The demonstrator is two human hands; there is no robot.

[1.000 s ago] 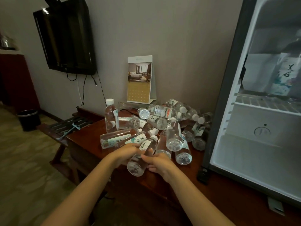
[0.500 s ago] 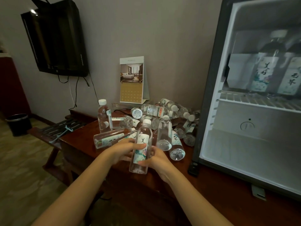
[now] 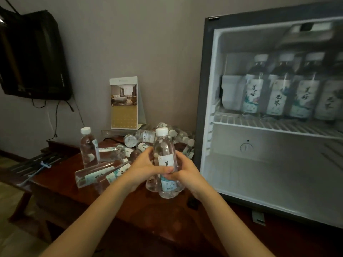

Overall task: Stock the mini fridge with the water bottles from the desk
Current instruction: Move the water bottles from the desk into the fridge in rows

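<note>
A clear water bottle [image 3: 164, 151] with a white cap and a pale label is held upright above the dark wooden desk [image 3: 61, 190]. My left hand [image 3: 143, 168] grips its left side and my right hand [image 3: 187, 175] its right side. Behind my hands lies a heap of several more bottles [image 3: 104, 171], mostly on their sides, and one bottle [image 3: 88, 147] stands upright at the left. The open mini fridge [image 3: 209, 89] fills the right; several bottles [image 3: 278, 89] stand in a row on its upper wire shelf [image 3: 259, 123]. Its lower compartment holds nothing.
A desk calendar [image 3: 125, 103] stands against the wall behind the heap. A black TV [image 3: 33, 56] hangs at upper left with cables below it. A slatted wooden rack [image 3: 33, 164] sits lower left of the desk.
Both hands lifted one bottle out of the heap and turned it from lying to upright, carrying it up and rightward. The view swung right, showing more of the fridge.
</note>
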